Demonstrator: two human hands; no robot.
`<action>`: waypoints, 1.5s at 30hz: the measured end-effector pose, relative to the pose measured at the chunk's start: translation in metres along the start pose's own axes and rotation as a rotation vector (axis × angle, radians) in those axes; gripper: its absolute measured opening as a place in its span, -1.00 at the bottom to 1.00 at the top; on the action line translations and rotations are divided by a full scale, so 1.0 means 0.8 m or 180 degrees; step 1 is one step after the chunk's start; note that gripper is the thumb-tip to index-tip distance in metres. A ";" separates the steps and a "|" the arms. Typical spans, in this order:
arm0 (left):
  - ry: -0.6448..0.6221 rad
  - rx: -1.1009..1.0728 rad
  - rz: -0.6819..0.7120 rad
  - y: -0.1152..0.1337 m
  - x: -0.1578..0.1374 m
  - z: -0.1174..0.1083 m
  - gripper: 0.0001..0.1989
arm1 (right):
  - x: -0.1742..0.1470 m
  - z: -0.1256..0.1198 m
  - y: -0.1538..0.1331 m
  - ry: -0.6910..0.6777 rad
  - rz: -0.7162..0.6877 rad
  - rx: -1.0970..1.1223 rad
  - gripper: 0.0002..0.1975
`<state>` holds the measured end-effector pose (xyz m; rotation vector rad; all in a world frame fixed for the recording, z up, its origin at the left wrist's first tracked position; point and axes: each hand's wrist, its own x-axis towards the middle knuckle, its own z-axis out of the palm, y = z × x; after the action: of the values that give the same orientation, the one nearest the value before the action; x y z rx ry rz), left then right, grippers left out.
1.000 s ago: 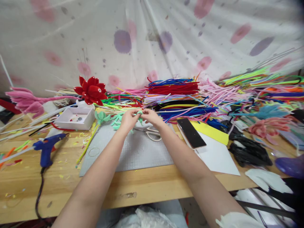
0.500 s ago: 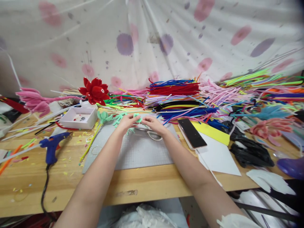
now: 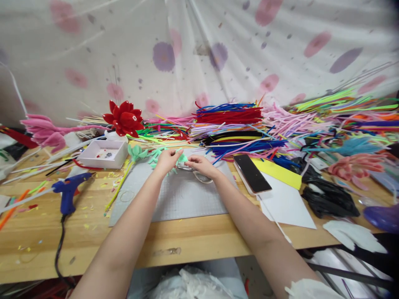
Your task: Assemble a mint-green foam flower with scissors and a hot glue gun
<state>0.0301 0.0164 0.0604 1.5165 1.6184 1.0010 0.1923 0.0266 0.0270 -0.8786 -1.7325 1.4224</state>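
Between my two hands is a small mint-green pipe-cleaner piece (image 3: 183,158), bent into a petal-like shape. My left hand (image 3: 168,161) pinches it from the left. The fingertips of my right hand (image 3: 200,164) are closed at its right edge. Under my right hand lie scissors (image 3: 202,178), their handle loops partly covered. More mint-green pieces (image 3: 155,156) rest on the grey cutting mat (image 3: 187,203), just behind my left hand. A mint-green flower (image 3: 137,153) on a yellow stem (image 3: 120,187) lies at the mat's left edge.
A blue glue gun (image 3: 71,189) and a white box (image 3: 104,153) are at left, near a red flower (image 3: 124,118). Bundles of coloured pipe cleaners (image 3: 230,116) line the back. To the right lie a phone (image 3: 252,173), white paper (image 3: 289,203) and a black plastic bag (image 3: 330,197).
My right hand has shifted slightly right, away from the left. More of the mint-green piece shows between my fingers. Other things on the table stay where they were.
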 end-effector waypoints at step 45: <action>-0.1037 -0.2947 -0.1856 0.008 0.006 0.020 -0.90 | 0.013 -0.005 -0.017 0.0457 -0.0869 -0.1150 -0.85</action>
<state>0.0468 0.0226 0.0592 0.4964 1.0131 0.9007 0.1895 0.0356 0.0419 -0.8651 -1.9439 0.8638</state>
